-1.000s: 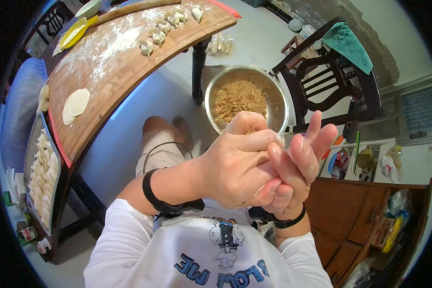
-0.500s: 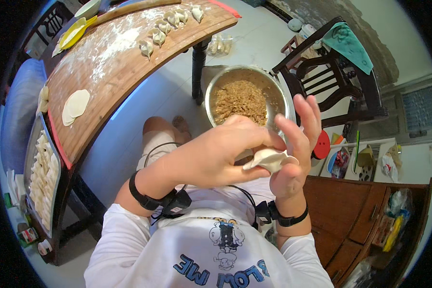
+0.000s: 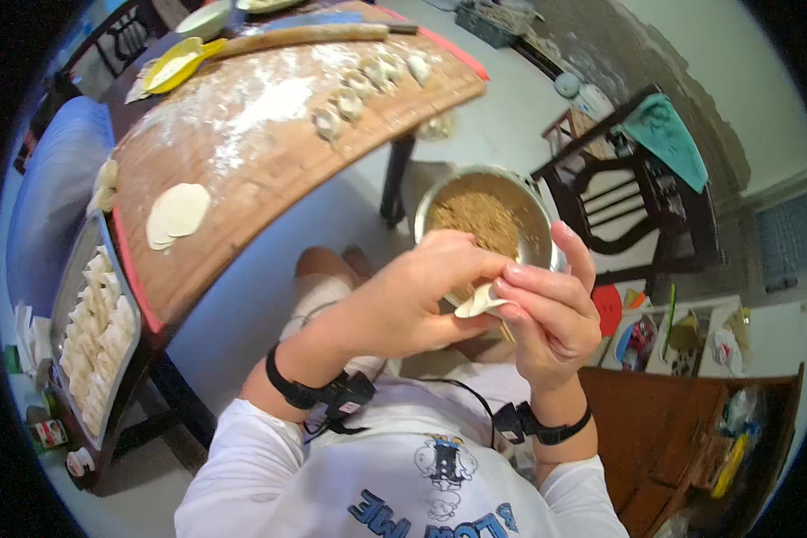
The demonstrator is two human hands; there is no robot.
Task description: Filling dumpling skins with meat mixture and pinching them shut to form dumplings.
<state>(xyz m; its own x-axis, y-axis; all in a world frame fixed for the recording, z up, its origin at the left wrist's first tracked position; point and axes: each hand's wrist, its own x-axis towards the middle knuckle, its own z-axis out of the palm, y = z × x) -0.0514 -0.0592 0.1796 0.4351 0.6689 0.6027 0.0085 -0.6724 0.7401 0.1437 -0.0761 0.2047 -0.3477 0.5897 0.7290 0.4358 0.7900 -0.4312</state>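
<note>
A pale dumpling (image 3: 480,303) is held between my two hands above my lap. The fingers and thumb of my left hand (image 3: 412,291) are closed on its left side. My right hand (image 3: 558,321) pinches its right end between thumb and fingertips, and those fingers cover part of the dough. Just beyond the hands stands a metal bowl (image 3: 535,215) with brown minced filling (image 3: 475,218) inside. Shaped dumplings (image 3: 350,105) sit in a row near the far right edge of the wooden board (image 3: 251,202). Flat round wrappers (image 3: 179,213) overlap at the board's near left.
A tray (image 3: 133,339) with many dumplings lies left of the board. A rolling pin (image 3: 305,38) and a yellow scoop (image 3: 181,65) with flour rest at the far side. To the right stand a dark chair (image 3: 623,193) with a green cloth (image 3: 668,139) and a wooden cabinet (image 3: 646,430).
The right fingers, spread apart before, have closed onto the dumpling's edge. The left hand keeps its hold. The whole view has shifted, so the board and bowl appear lower and farther right.
</note>
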